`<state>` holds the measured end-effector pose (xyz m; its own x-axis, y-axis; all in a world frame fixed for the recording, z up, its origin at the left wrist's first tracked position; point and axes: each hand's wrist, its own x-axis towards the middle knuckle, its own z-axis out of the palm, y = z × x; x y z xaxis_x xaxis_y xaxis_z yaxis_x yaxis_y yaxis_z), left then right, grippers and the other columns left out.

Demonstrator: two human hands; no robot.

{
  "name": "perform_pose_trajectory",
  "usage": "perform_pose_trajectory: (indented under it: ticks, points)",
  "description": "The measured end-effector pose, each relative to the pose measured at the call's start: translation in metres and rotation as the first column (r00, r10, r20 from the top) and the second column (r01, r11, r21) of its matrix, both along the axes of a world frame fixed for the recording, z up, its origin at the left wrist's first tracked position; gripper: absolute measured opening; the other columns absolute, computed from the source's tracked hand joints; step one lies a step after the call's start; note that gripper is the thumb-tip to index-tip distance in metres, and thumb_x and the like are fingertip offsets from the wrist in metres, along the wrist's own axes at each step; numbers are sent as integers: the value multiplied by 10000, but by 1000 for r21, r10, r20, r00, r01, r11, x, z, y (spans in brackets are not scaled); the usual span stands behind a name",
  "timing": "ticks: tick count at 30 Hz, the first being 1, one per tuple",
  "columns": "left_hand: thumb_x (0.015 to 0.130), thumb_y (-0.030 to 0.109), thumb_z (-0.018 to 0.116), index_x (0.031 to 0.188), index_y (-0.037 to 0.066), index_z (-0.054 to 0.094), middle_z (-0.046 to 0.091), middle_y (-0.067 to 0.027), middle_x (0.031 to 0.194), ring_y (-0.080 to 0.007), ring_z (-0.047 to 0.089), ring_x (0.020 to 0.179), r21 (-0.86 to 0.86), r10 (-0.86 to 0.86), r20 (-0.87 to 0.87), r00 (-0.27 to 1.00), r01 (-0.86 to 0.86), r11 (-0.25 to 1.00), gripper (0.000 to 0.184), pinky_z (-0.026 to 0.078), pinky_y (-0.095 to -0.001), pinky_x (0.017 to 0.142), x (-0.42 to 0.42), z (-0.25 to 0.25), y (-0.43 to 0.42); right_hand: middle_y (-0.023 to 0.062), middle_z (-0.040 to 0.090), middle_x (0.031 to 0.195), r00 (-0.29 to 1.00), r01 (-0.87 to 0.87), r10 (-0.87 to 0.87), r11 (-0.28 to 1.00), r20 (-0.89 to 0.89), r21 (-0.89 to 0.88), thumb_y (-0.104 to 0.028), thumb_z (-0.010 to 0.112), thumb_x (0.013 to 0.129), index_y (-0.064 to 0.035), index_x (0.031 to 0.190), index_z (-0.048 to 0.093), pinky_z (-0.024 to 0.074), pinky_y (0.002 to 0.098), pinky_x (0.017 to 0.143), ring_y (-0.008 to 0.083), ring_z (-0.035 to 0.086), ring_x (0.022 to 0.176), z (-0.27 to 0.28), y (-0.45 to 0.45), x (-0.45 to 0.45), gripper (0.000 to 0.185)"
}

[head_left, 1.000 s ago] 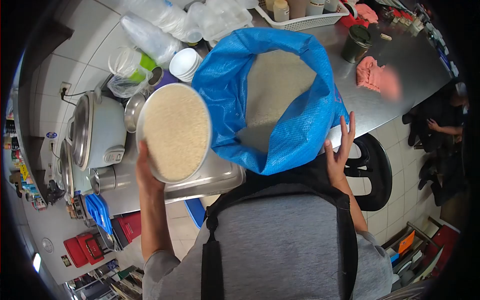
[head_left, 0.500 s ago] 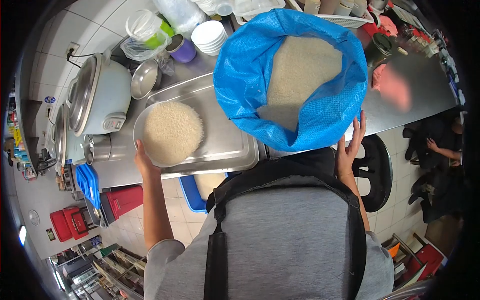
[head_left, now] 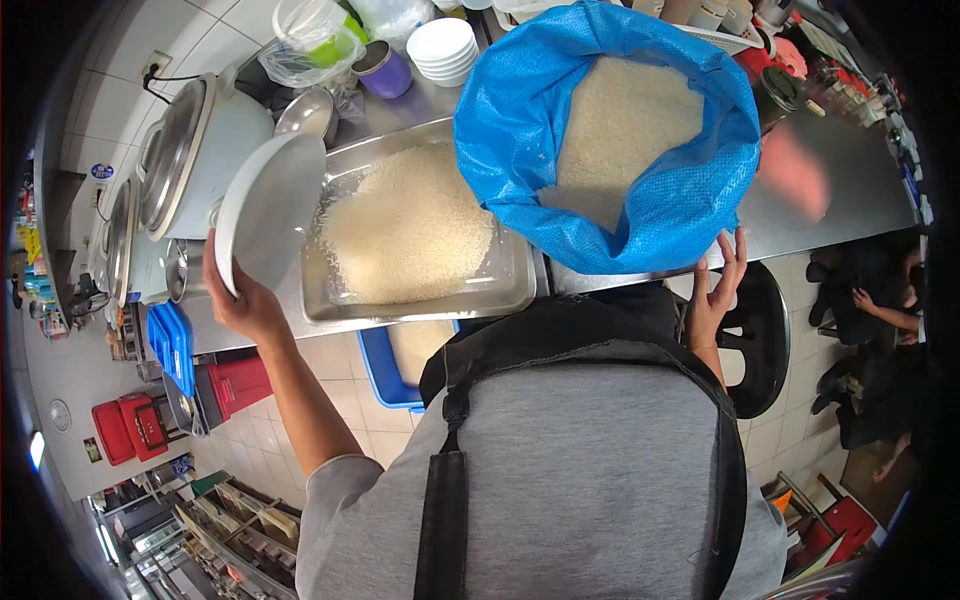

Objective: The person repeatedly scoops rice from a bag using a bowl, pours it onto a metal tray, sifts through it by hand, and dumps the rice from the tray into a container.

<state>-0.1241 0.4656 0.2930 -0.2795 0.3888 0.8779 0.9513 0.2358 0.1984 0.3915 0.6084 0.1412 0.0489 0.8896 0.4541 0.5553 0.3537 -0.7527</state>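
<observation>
My left hand (head_left: 243, 302) grips the rim of a white bowl (head_left: 275, 205), which is tipped on its side at the left end of a steel tray (head_left: 420, 312). Uncooked rice (head_left: 410, 230) lies heaped in the tray, slightly blurred on its left side. To the right stands a big blue woven sack (head_left: 510, 130), its top rolled open, with more rice (head_left: 630, 120) inside. Against the sack's lower right side rests my right hand (head_left: 717, 285), fingers spread and holding nothing.
Rice cookers (head_left: 215, 150) stand on the left, near a metal bowl (head_left: 308, 112). Behind the tray are a purple cup (head_left: 383, 72) and stacked white dishes (head_left: 442, 50). Below the counter sits a blue bin (head_left: 380, 365) containing rice. A black stool (head_left: 762, 340) is at the right; people (head_left: 870, 310) are beyond it.
My left hand has tilted the bowl from level to on its side, and its rice now lies in the tray. My right hand stays at the sack.
</observation>
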Motion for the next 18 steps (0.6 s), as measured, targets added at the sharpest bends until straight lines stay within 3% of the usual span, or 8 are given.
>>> perform_pose_trajectory:
  ticks: [3, 4, 6, 8, 11, 15, 17, 18]
  points:
    - [934, -45, 564, 1253, -1, 614, 666, -135, 1236, -279, 661, 1087, 18, 6, -76, 997, -4, 1000, 326, 508, -358, 942, 6, 16, -2, 167, 334, 1532, 1000, 1, -1, 1000, 4, 7, -218, 606, 967, -36, 1304, 557, 236, 460, 1153, 331, 300, 1422, -7, -2, 2, 386]
    - [940, -32, 568, 1239, -16, 617, 682, -122, 1181, -245, 669, 1020, 52, 34, -71, 997, -31, 998, 304, 519, -342, 893, 9, 18, 1, 167, 342, 1527, 1000, 2, -2, 1000, 2, 9, -209, 608, 966, -36, 1297, 561, 241, 459, 1150, 332, 309, 1417, -10, -2, 2, 376]
    - [947, -13, 575, 1216, -23, 625, 683, -103, 1130, -205, 656, 961, 172, -3, 225, 974, -36, 984, 274, 520, -321, 842, 1, 7, 3, 169, 360, 1517, 999, 3, -4, 1000, 33, 5, -156, 615, 948, -42, 1296, 565, 241, 456, 1150, 336, 312, 1414, -18, 2, 7, 369]
    - [956, 29, 596, 1175, -30, 639, 672, -73, 1048, -135, 610, 900, 324, -176, 462, 869, 19, 946, 231, 502, -282, 784, 9, 6, 14, 174, 393, 1487, 998, 0, 0, 1000, 62, 12, -104, 619, 921, -41, 1269, 572, 249, 458, 1140, 343, 328, 1396, -29, 8, 10, 357]
    - [946, 36, 616, 1155, -30, 646, 677, -88, 1053, -142, 621, 914, 446, -372, 603, 706, 88, 891, 221, 502, -284, 800, 40, 8, 45, 185, 460, 1404, 993, 38, -44, 998, 109, 51, -43, 620, 864, -32, 1182, 581, 275, 470, 1106, 354, 373, 1339, -49, 27, 8, 320]
    - [913, 25, 663, 1170, -22, 635, 683, -97, 1063, -168, 644, 910, 595, -653, 647, 394, 275, 755, 263, 524, -293, 816, 86, 8, 105, 194, 515, 1272, 958, 164, -204, 967, 201, 197, -17, 608, 785, -38, 1052, 560, 311, 491, 1037, 378, 438, 1220, -67, 49, -2, 272]
    - [907, 20, 671, 1168, -31, 631, 678, -105, 1070, -173, 646, 912, 595, -654, 685, 322, 271, 757, 269, 517, -286, 829, 131, 15, 139, 195, 515, 1274, 949, 159, -214, 959, 233, 235, -11, 598, 770, -42, 1061, 563, 312, 492, 1041, 391, 438, 1219, -72, 50, 0, 295]
    - [909, 21, 669, 1172, -32, 627, 675, -103, 1086, -184, 642, 929, 558, -658, 659, 365, 350, 753, 272, 517, -302, 838, 148, 10, 155, 194, 518, 1267, 947, 158, -212, 961, 241, 225, -2, 584, 753, -48, 1067, 564, 319, 494, 1039, 398, 439, 1213, -73, 50, 1, 318]
